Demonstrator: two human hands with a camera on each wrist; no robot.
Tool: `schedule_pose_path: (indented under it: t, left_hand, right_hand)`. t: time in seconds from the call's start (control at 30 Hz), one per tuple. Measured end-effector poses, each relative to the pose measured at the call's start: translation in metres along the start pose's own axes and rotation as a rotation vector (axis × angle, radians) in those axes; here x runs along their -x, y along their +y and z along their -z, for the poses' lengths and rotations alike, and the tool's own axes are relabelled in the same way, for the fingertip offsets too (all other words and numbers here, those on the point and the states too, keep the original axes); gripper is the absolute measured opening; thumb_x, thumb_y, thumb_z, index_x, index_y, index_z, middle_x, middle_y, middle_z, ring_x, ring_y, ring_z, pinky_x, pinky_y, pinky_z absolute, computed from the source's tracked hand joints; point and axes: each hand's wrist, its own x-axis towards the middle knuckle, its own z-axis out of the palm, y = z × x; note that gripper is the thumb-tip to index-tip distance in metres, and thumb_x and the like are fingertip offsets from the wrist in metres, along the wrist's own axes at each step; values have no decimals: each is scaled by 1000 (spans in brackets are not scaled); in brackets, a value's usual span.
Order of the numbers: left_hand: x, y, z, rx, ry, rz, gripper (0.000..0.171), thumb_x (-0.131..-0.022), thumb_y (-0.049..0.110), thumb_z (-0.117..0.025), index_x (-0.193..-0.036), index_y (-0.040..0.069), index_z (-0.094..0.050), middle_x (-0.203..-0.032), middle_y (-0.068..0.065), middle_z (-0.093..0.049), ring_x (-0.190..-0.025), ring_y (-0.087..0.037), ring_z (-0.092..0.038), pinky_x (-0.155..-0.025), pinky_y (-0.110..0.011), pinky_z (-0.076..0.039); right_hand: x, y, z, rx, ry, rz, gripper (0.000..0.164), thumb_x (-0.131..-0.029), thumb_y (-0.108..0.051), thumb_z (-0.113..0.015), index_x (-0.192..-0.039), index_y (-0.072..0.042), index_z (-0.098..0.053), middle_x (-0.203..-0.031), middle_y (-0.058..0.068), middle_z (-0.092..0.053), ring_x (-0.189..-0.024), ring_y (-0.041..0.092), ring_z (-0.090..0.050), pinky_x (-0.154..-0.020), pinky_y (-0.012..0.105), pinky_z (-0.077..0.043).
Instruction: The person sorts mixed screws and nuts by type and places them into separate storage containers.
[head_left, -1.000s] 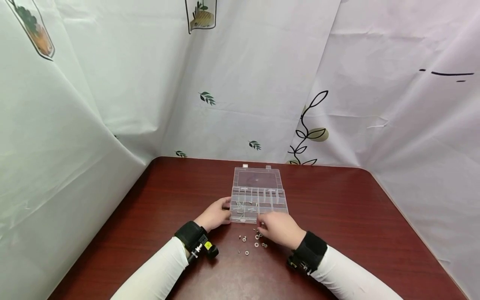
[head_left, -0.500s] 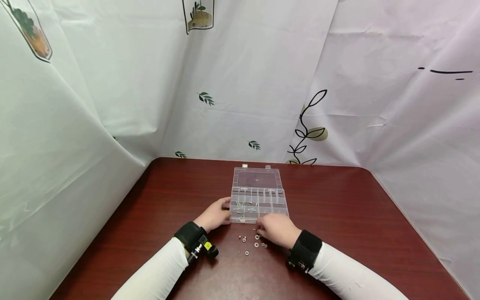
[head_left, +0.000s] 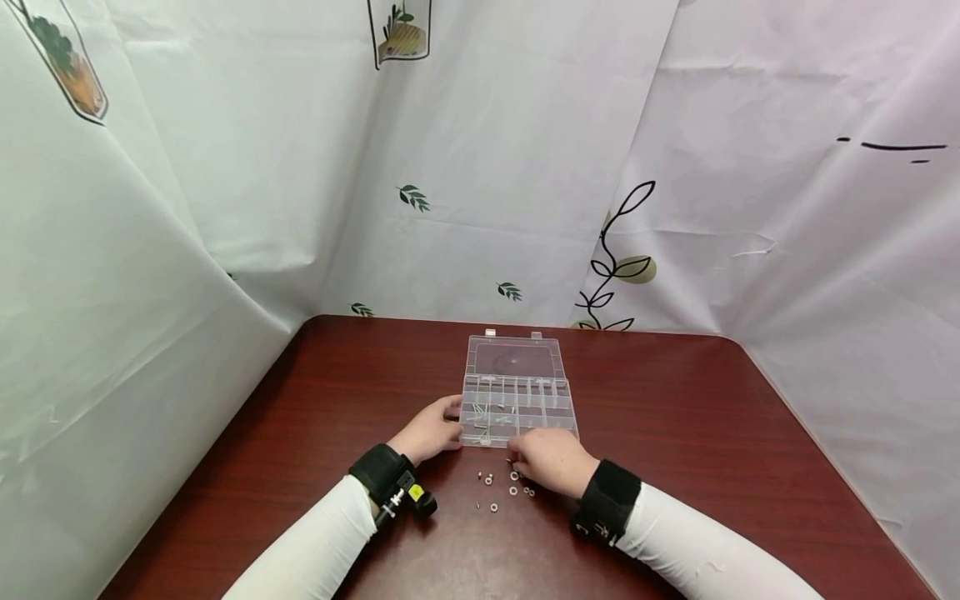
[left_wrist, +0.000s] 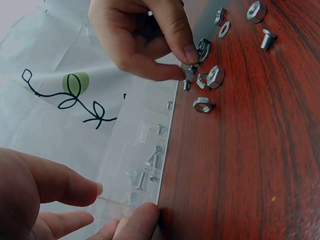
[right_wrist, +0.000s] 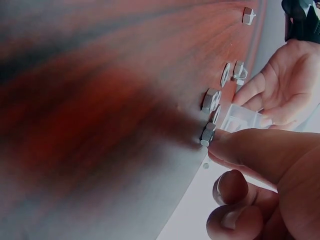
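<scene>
A clear plastic compartment box [head_left: 517,358] stands with its lid folded back on the table. My left hand [head_left: 426,429] rests at the box's left side, fingers spread and loosely bent, the thumb [left_wrist: 142,222] by its front corner. Several screws [left_wrist: 142,180] lie in the left compartments. My right hand [head_left: 555,461] is low at the box's front edge. Its thumb and index finger stand slightly apart around a small screw [left_wrist: 191,70]; another short screw [left_wrist: 186,85] lies just beyond. Beside the right thumb, a hex nut [right_wrist: 207,135] sits on the table.
Several loose nuts and washers, such as a hex nut [left_wrist: 216,77] and a flat washer [left_wrist: 224,30], lie before the box. A lone screw [left_wrist: 268,39] lies nearer me. White printed cloth [head_left: 480,167] hangs around the dark red table [head_left: 360,367].
My right hand has shifted slightly left and nearer the small screw in front of the box. The left hand and the box have stayed in place.
</scene>
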Motion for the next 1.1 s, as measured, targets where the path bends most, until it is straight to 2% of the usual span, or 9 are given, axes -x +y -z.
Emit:
schedule_pose_path:
  t: [0.23,0.43,0.63,0.83,1.1]
  left_hand:
    - [0,0,0,0,-2,-2,64,-86,-8,-51,-148,-7,-34,-128,-27,-54,-99,-31,-64,-79,-43,-58]
    - [1,1,0,-15,1,8,63,-88,-8,-50,-149,-6,-34,-128,-26,-55,-100,-30,-65,-80,-43,-58]
    - [2,3,0,-12,2,-9,63,-88,-7,-51,-149,-7,-33,-128,-27,-54,-100,-32,-64,-80,-46,-58]
    - [3,3,1,-10,-1,-6,63,-89,-7,-51,-149,-7,-32,-128,-27,-54,-101,-32,-64,-81,-45,-57]
    - [1,3,1,-35,-1,17,63,-90,-5,-51,-150,-4,-33,-128,-24,-54,-101,-28,-64,-81,-41,-58]
  right_hand:
    - [-1,0,-1,11,13,42,18,-81,-17,-74,-70,-22,-60,-61,-12,-52,-55,7,-49,-49,28,-41]
    - [0,0,-2,34,17,43,18,-82,-19,-72,-70,-21,-59,-60,-11,-51,-54,8,-48,-48,29,-40]
    - [-1,2,11,12,33,-2,14,-82,-17,-69,-74,-21,-58,-61,-12,-51,-54,7,-46,-47,28,-39]
    - [-9,4,26,-9,113,-62,11,-85,-18,-68,-79,-23,-60,-61,-15,-48,-55,5,-45,-49,26,-38]
    - [-24,3,33,-163,151,-154,11,-90,-21,-66,-82,-26,-60,-59,-14,-46,-53,4,-42,-48,24,-34]
